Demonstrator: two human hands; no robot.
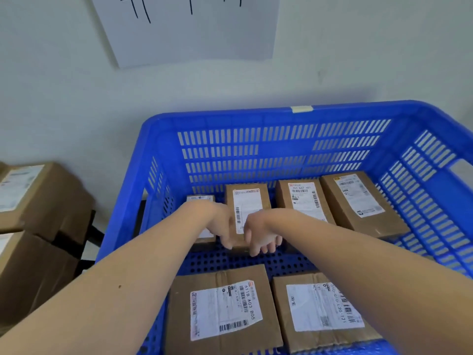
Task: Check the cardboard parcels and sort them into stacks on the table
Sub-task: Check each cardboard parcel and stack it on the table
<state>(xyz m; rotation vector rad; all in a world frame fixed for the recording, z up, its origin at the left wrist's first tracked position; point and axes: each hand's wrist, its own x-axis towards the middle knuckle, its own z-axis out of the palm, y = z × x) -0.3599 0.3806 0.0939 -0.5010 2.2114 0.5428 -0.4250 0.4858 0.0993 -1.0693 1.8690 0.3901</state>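
Several brown cardboard parcels with white labels lie in a blue plastic crate [256, 116]. Both my arms reach down into it. My left hand [220, 229] and my right hand [258, 234] curl round the near end of one upright-lying parcel [247, 201] in the back row, left hand on its left side, right hand on its right. Beside it sit a small parcel [201, 199] on the left and two more on the right [303, 198], [358, 201]. Two larger parcels [225, 308], [322, 308] lie in the front row.
A stack of cardboard boxes [38, 201] stands to the left of the crate, with a lower box [30, 272] under it. A white wall with a paper sheet [192, 34] is right behind the crate.
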